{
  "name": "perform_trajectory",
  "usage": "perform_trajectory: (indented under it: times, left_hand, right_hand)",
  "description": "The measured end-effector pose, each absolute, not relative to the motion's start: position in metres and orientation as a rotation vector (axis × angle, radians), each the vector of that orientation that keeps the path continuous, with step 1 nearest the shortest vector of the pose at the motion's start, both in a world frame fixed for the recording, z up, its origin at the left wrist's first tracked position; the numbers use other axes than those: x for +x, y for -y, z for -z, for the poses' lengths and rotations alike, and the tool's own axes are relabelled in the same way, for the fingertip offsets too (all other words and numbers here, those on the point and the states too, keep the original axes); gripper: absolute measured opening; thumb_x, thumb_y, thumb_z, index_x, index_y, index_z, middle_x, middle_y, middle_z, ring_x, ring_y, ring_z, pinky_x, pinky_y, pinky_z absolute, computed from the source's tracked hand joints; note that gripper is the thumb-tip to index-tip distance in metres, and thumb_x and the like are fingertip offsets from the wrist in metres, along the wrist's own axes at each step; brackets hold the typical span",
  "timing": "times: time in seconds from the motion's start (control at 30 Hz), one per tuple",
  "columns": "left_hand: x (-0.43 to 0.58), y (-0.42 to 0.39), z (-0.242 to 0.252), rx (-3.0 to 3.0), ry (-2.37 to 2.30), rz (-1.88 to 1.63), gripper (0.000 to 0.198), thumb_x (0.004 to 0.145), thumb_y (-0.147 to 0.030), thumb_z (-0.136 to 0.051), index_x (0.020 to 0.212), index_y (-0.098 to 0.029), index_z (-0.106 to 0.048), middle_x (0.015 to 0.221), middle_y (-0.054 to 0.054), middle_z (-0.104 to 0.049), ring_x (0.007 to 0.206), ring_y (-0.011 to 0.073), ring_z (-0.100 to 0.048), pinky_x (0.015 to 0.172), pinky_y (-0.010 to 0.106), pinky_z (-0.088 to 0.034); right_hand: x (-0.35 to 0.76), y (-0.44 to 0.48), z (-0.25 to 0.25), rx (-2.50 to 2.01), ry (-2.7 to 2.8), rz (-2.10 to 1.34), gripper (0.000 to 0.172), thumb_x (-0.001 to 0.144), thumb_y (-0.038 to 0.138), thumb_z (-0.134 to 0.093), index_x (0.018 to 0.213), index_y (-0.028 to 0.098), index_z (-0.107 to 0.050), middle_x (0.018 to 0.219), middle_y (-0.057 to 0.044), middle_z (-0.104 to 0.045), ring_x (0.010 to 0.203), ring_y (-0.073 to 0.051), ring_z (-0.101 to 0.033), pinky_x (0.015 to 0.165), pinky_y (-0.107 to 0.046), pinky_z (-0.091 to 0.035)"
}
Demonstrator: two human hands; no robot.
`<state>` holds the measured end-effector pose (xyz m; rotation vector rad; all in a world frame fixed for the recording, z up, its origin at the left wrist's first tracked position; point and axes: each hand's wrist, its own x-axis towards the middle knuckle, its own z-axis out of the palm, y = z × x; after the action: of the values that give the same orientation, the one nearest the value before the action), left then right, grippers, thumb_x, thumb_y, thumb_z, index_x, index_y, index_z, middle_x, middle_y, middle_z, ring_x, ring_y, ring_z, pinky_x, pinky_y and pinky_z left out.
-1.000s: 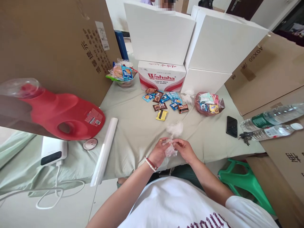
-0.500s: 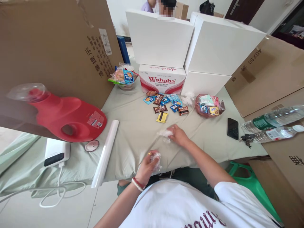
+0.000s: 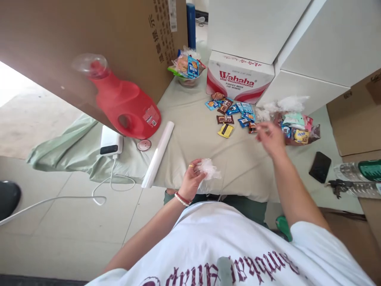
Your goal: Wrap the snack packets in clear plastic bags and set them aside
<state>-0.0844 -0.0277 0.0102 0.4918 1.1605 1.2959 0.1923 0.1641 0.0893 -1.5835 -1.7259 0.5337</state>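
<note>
My left hand (image 3: 193, 174), near the front edge of the table, pinches a crumpled piece of clear plastic wrap (image 3: 210, 170). Slightly smeared by motion, my right hand (image 3: 270, 138) reaches out over the cloth with its fingers apart and nothing in them. Just beyond it are a wad of clear plastic (image 3: 264, 112) and another whitish, blurred plastic piece (image 3: 293, 104). Beside its fingertips lies a brown snack packet (image 3: 253, 128), with a yellow packet (image 3: 226, 130) and several blue and brown packets (image 3: 233, 109) to the left. A bowl of snacks (image 3: 314, 139) sits right of the hand.
On the left are a red jug (image 3: 131, 105), a white roll (image 3: 158, 155), a power bank (image 3: 111, 141) with a cable and a round pink disc (image 3: 144, 145). A second snack bowl (image 3: 190, 81) and a Wahaha box (image 3: 238, 77) stand behind. A phone (image 3: 320, 167) and bottles (image 3: 369, 171) lie right.
My right hand has let go of its plastic and moved right and away from me; a plastic piece now appears by the wad. My left hand still holds its wrap. The view has tilted down.
</note>
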Motion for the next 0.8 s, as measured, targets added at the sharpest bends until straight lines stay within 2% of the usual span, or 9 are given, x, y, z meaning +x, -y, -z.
perform_trajectory:
  times: [0.03,0.1,0.17,0.27,0.4,0.6,0.7,0.8]
  left_hand:
    - [-0.081,0.024,-0.009,0.499,-1.188,-1.287,0.065,0.063,-0.034,-0.093,0.116,-0.022,-0.058,0.098,0.001,-0.068,0.083,0.0148,-0.066,0.075,0.027,-0.053]
    - [-0.076,0.018,-0.007,0.544,-1.239,-1.254,0.057,0.061,-0.037,-0.094,0.103,-0.021,-0.059,0.088,-0.001,-0.067,0.075,0.0131,-0.064,0.07,0.025,-0.051]
    - [-0.073,0.013,-0.005,0.613,-1.264,-1.221,0.048,0.064,-0.042,-0.094,0.088,-0.02,-0.059,0.078,-0.003,-0.064,0.068,0.0107,-0.06,0.065,0.024,-0.049]
    - [-0.072,0.01,-0.003,0.629,-1.257,-1.227,0.046,0.068,-0.05,-0.091,0.081,-0.02,-0.059,0.069,-0.005,-0.06,0.061,0.0093,-0.058,0.061,0.023,-0.046]
    - [-0.072,0.015,-0.001,0.449,-1.167,-1.274,0.049,0.069,-0.055,-0.09,0.083,-0.02,-0.059,0.07,-0.006,-0.058,0.062,0.0086,-0.057,0.059,0.022,-0.047]
    - [-0.082,0.02,0.002,0.315,-1.073,-1.299,0.047,0.068,-0.049,-0.092,0.083,-0.021,-0.059,0.075,-0.005,-0.059,0.071,0.0078,-0.058,0.067,0.021,-0.051]
    - [-0.088,0.019,-0.001,0.252,-1.098,-1.279,0.053,0.067,-0.056,-0.091,0.093,-0.022,-0.06,0.09,-0.002,-0.064,0.075,0.0104,-0.062,0.068,0.024,-0.055]
    - [-0.088,0.019,-0.004,0.254,-1.095,-1.255,0.066,0.07,-0.07,-0.083,0.116,-0.027,-0.061,0.117,0.004,-0.065,0.09,0.0175,-0.068,0.07,0.031,-0.059]
  right_hand:
    - [0.173,-0.133,-0.075,-1.511,1.698,-0.895,0.034,0.092,0.051,-0.067,0.097,0.018,-0.074,0.097,-0.011,-0.072,0.086,-0.022,-0.067,0.076,-0.036,-0.055]
    - [0.137,-0.077,-0.048,-1.322,1.634,-1.274,0.034,0.08,0.049,-0.08,0.101,0.023,-0.076,0.1,-0.006,-0.073,0.086,-0.02,-0.067,0.074,-0.033,-0.056]
    - [0.111,-0.039,-0.028,-1.234,1.652,-1.365,0.036,0.071,0.042,-0.087,0.102,0.026,-0.077,0.105,-0.004,-0.072,0.093,-0.02,-0.067,0.078,-0.031,-0.056]
    - [0.103,-0.022,-0.012,-1.289,1.493,-1.403,0.021,0.076,0.042,-0.082,0.087,0.025,-0.077,0.09,-0.002,-0.072,0.083,-0.017,-0.066,0.074,-0.028,-0.054]
    - [0.125,-0.036,-0.009,-1.311,1.193,-1.541,0.027,0.075,0.048,-0.083,0.081,0.023,-0.074,0.072,0.002,-0.068,0.065,-0.013,-0.058,0.066,-0.026,-0.051]
    - [0.137,-0.042,-0.017,-1.234,0.831,-1.657,0.038,0.065,0.049,-0.092,0.082,0.022,-0.071,0.071,0.004,-0.065,0.064,-0.011,-0.056,0.062,-0.024,-0.048]
    - [0.133,-0.037,-0.018,-1.181,0.73,-1.693,0.041,0.064,0.05,-0.093,0.083,0.023,-0.07,0.073,0.004,-0.064,0.066,-0.011,-0.057,0.063,-0.024,-0.05]
    - [0.127,-0.03,-0.019,-1.177,0.79,-1.686,0.04,0.067,0.053,-0.091,0.082,0.023,-0.069,0.071,0.005,-0.062,0.064,-0.011,-0.055,0.064,-0.024,-0.05]
